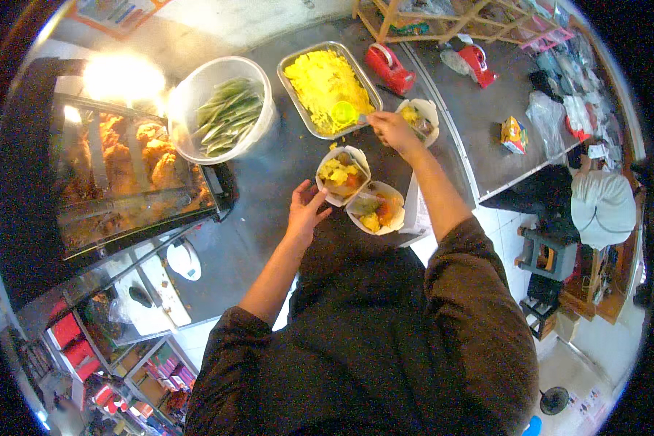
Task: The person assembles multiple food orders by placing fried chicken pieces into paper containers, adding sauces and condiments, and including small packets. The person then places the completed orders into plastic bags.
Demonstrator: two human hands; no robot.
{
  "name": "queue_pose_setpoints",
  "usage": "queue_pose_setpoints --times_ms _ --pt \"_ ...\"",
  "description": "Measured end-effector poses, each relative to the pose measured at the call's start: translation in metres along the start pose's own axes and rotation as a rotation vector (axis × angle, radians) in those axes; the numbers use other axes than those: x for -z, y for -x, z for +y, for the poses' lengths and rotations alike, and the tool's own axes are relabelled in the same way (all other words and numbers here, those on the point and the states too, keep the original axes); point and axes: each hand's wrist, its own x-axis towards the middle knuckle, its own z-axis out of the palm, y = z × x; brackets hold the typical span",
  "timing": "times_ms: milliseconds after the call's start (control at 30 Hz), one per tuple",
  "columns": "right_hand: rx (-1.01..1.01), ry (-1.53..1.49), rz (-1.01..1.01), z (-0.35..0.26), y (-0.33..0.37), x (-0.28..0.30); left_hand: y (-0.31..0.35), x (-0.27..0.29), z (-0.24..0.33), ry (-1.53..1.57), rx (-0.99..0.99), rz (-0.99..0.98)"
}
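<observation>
My right hand [396, 132] is closed around the handle of a yellow-green spoon [344, 112]. The spoon's round bowl rests in crumbly yellow food, which looks like scrambled egg [325, 76], in a rectangular metal tray [287, 96]. Below the tray, the fingers of my left hand [309, 209] curve against the near left side of a white takeaway box [367, 166], filled with yellow and brown food. Just right of it stands a second filled takeaway box [398, 224]. A third takeaway box [430, 109] sits partly behind my right wrist.
Left of the tray is a white bucket [189, 149] of long green leaf strips. A lit glass display case [134, 174] with fried food borders the dark counter [258, 192]. Red tape dispensers [391, 69] lie at the back; someone in a pale top [603, 207] is at right.
</observation>
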Motion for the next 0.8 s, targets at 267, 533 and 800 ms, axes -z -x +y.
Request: queue_pose_setpoints --times_ms 267,533,800 --pt "0.576 0.692 0.233 0.024 0.228 0.015 0.042 -0.010 -0.029 -0.119 0.368 -0.213" --pt "0.854 0.592 0.481 0.001 0.165 -0.033 0.041 -0.028 -0.044 -0.102 0.357 -0.249" --pt "0.329 0.515 0.919 0.002 0.097 0.066 0.085 -0.059 -0.020 -0.321 -0.553 0.184"
